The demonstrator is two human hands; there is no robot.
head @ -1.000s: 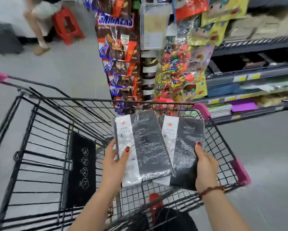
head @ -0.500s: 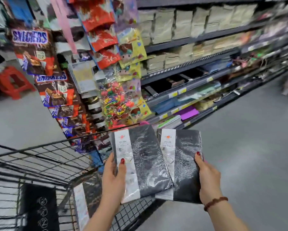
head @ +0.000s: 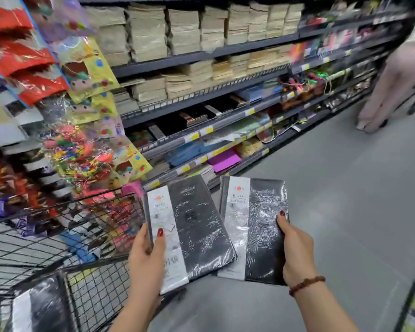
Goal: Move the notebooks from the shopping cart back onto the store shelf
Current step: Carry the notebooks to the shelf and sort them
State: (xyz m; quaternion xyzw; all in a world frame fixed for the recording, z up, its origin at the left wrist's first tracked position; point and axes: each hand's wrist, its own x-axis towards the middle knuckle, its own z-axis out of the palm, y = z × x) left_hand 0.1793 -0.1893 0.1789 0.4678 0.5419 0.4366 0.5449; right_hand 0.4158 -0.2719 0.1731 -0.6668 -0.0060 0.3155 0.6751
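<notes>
Head view: left hand (head: pixel 146 255) and right hand (head: pixel 295 250) each grip a shrink-wrapped notebook (none shelved yet); another lies in the cart (head: pixel 57 236).

Left hand (head: pixel 146 256) grips 1 shrink-wrapped black notebook (head: pixel 189 232); right hand (head: pixel 296 251) grips a 2nd notebook (head: pixel 254 227), covers overlapping at the lower edge. Wire cart (head: pixel 65 238) at left holds a 3rd notebook (head: pixel 41 307). Shelf (head: pixel 201 131) ahead.

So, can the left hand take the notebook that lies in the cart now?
Probably not as things stand: the left hand already grips a notebook. The notebook in the cart lies low behind the cart's wire wall, open only from above.
</notes>
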